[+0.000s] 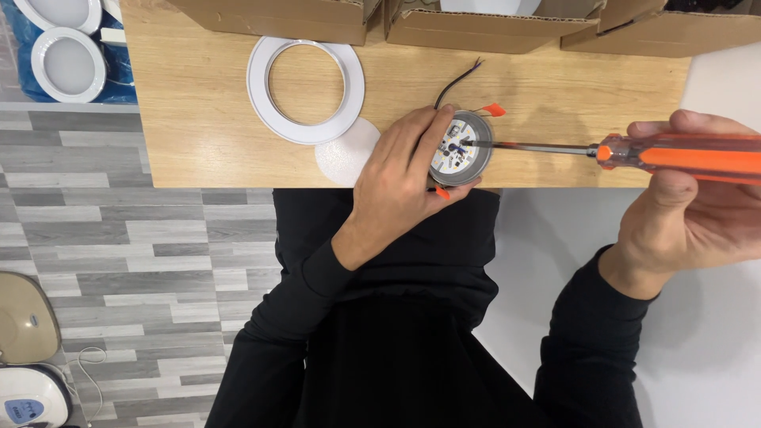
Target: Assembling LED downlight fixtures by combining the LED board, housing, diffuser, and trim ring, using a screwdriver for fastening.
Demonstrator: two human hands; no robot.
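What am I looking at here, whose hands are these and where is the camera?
There is one picture, taken by a camera worn on a person's head, looking down at their own two hands over a wooden table. No machine is involved. The left hand steadies a small round lamp module with orange clips and loose wires at the table's edge. The right hand holds an orange-handled screwdriver, its tip resting on the module's face. Beside it lie a white ring and a white round disc. Cardboard boxes stand along the far edge.
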